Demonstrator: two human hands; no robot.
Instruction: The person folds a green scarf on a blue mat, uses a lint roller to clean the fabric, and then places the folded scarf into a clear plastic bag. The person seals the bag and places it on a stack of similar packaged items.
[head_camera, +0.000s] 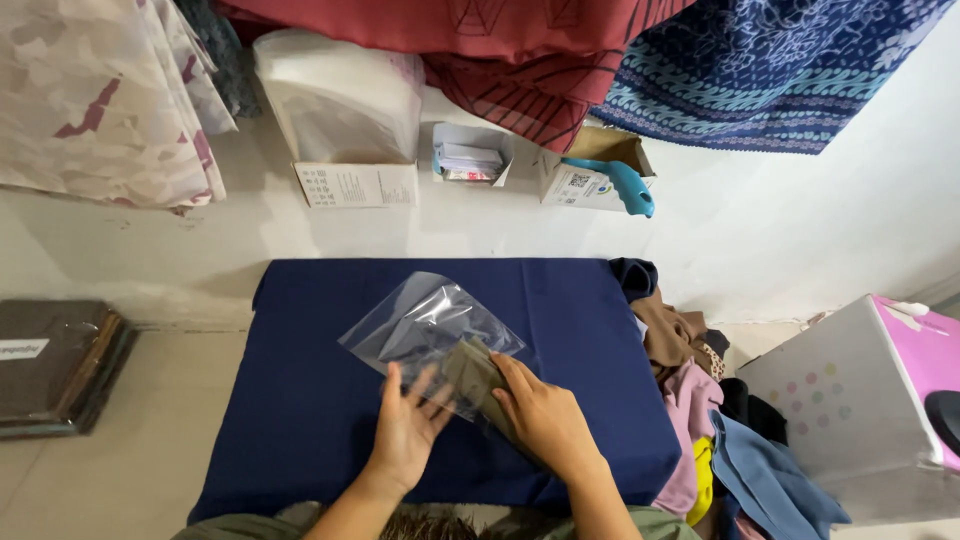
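Cloth (478, 383): olive-grey, folded, lying a little right of the middle of the blue mat (300, 420), towards its near edge. Its far end sits inside the mouth of the bag (425, 322); the near end is under the right hand.

Bag: clear plastic, flat, glossy, tilted so that one corner points to the mat's far edge. It lies on the mat around its middle.

Right hand (545, 420): palm down on the cloth, fingers bent over its near end and gripping it. Thumb side touches the bag's opening.

Left hand (405, 425): open, fingers spread and straight, resting on the near edge of the bag just beside the cloth. It grips nothing; fingertips press the plastic flat.

Mat: dark blue, rectangular, spread on a pale floor (140, 470). Both forearms come in over its near edge.

Right edge of mat: a pile of clothes (700, 420) in brown, pink, yellow, blue and dark tones, touching the mat's edge. Beyond the pile, a white box (850, 410) with coloured dots and a pink top.

Far side, against the wall: a tall open carton (350, 120) holding clear bags, a small tray of papers (470, 155), and a cardboard box (590, 170) with a turquoise handle (625, 185) sticking out. All well apart from the mat.

Above these: hanging fabrics, pale patterned at left (100, 100), red in the middle (480, 40), blue patterned at right (770, 70).

Left of mat: a dark flat stack (55, 365) wrapped in plastic, on the floor.
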